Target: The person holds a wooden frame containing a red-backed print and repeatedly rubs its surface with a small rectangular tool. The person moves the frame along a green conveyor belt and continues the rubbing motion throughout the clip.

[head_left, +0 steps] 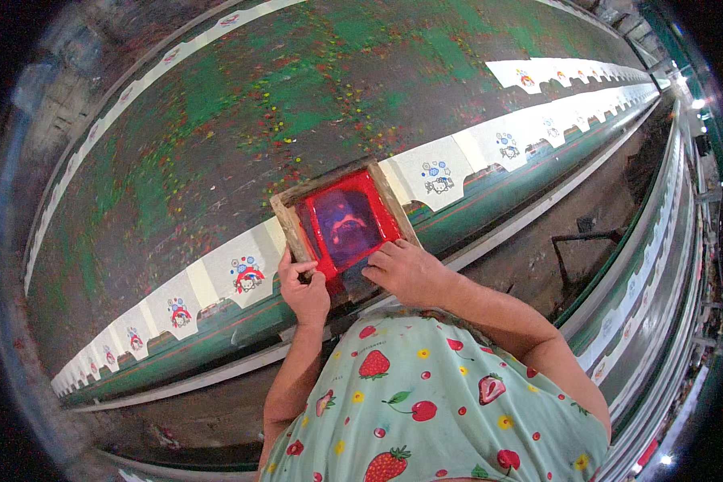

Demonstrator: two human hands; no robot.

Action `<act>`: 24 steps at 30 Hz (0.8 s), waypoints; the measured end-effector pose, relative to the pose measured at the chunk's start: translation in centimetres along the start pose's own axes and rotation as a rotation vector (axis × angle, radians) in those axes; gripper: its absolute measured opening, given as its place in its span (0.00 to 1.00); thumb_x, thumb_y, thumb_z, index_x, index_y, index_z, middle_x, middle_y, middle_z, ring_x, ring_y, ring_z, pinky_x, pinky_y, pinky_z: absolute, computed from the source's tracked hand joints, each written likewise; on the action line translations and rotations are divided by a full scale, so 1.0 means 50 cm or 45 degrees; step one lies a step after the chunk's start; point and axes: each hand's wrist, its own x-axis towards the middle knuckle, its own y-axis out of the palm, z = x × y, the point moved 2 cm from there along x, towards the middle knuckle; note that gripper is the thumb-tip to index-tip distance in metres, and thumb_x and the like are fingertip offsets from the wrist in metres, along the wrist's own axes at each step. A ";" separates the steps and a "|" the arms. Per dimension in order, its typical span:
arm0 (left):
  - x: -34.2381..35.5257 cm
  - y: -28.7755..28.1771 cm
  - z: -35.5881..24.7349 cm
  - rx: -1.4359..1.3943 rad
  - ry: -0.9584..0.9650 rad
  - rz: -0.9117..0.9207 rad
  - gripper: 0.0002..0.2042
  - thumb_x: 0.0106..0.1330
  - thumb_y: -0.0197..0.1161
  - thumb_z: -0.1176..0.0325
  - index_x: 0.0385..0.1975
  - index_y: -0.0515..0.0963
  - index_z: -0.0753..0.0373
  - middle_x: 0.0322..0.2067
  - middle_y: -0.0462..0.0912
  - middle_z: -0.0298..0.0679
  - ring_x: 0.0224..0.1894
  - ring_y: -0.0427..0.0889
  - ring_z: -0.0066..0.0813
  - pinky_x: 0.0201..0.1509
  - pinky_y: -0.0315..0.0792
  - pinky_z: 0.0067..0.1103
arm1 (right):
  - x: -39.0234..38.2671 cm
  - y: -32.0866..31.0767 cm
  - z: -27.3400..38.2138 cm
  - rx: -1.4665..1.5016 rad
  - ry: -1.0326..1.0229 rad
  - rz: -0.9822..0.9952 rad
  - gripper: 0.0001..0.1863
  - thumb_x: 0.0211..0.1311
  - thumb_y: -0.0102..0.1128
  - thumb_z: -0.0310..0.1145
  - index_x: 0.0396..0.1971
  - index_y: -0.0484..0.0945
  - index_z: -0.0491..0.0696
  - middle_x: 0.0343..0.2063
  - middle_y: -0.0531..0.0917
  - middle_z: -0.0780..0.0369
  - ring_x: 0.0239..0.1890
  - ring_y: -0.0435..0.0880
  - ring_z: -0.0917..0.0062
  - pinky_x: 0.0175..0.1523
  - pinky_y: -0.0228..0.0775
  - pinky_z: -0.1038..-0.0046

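Note:
A small wooden screen-printing frame (291, 228) lies tilted across a row of white cut pieces on the long table's near edge. Red ink (387, 215) coats the inside of its rim, around a purple-blue mesh window (345, 223). My left hand (305, 296) grips the near left corner, thumb and forefinger close together. On the near right side, my right hand (408, 271) has its fingers curled over the rim. The printed piece (245, 269) left of the frame carries a red arc; the piece (438, 175) to its right shows blue and black print. The frame hides what lies beneath it.
The long green table (297, 112) is speckled with ink. More white pieces (530, 76) lie in rows along it, and another row follows the far edge. A pale rail (193, 377) runs along the near side. Another table with pieces (631, 297) stands at right.

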 end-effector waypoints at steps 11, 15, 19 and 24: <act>-0.006 0.004 -0.002 0.047 0.040 -0.017 0.13 0.53 0.69 0.84 0.37 0.88 0.60 0.75 0.78 0.60 0.75 0.77 0.59 0.81 0.69 0.43 | 0.176 -0.072 -0.157 0.035 0.093 0.120 0.24 0.60 0.64 0.22 0.58 0.89 0.45 0.54 0.90 0.50 0.64 0.86 0.52 0.76 0.75 0.53; -0.007 0.006 -0.015 0.024 0.009 0.008 0.13 0.54 0.69 0.84 0.38 0.89 0.61 0.77 0.76 0.58 0.79 0.73 0.58 0.84 0.66 0.43 | 0.231 -0.067 -0.198 0.066 0.152 -0.077 0.27 0.62 0.62 0.18 0.62 0.87 0.45 0.56 0.88 0.48 0.67 0.83 0.50 0.80 0.71 0.51; -0.004 0.006 -0.018 0.051 0.047 0.025 0.13 0.55 0.69 0.85 0.38 0.88 0.61 0.78 0.75 0.58 0.80 0.73 0.57 0.84 0.66 0.43 | 0.216 -0.042 -0.197 0.055 0.151 -0.167 0.28 0.60 0.61 0.17 0.62 0.85 0.44 0.57 0.87 0.48 0.67 0.82 0.48 0.80 0.70 0.48; -0.006 0.008 -0.014 0.016 0.085 0.005 0.13 0.56 0.68 0.85 0.38 0.87 0.61 0.78 0.75 0.58 0.78 0.74 0.57 0.82 0.67 0.43 | 0.148 0.009 -0.127 -0.063 0.163 -0.143 0.28 0.57 0.64 0.18 0.61 0.86 0.45 0.58 0.86 0.51 0.66 0.82 0.51 0.78 0.71 0.50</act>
